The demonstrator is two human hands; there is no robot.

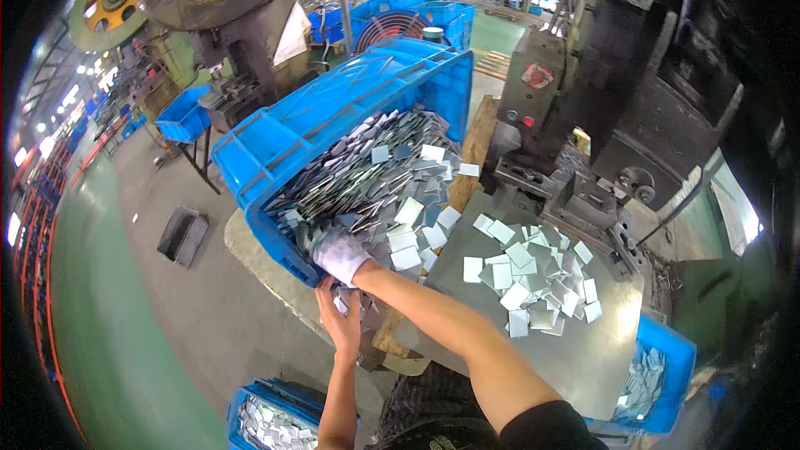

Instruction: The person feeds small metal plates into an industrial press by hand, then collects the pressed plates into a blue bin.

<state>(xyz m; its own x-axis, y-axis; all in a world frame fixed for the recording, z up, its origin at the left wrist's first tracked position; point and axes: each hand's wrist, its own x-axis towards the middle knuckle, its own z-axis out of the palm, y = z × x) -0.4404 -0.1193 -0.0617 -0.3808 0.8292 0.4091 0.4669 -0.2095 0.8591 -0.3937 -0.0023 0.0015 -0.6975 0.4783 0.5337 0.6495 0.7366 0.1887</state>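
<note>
A big blue plastic bin (287,129) lies tipped on its side, its mouth facing right, heaped with small flat metal plates (367,162). My right hand (340,257), in a white glove with dirtied fingertips, reaches across my left arm into the bin's near corner. Its fingers are in shadow against the plates, and their grip is hidden. Just below, at the bin's near rim, is my bare left hand (342,325), thumb and fingers apart. A few plates show between them; I cannot tell whether they rest on the hand or behind it.
Loose plates (521,271) lie piled on a metal tabletop (583,367) to the right, beside a press machine (575,200). Blue bins of plates stand at the lower left (271,425) and lower right (671,367). A dark metal box (182,236) sits on the floor.
</note>
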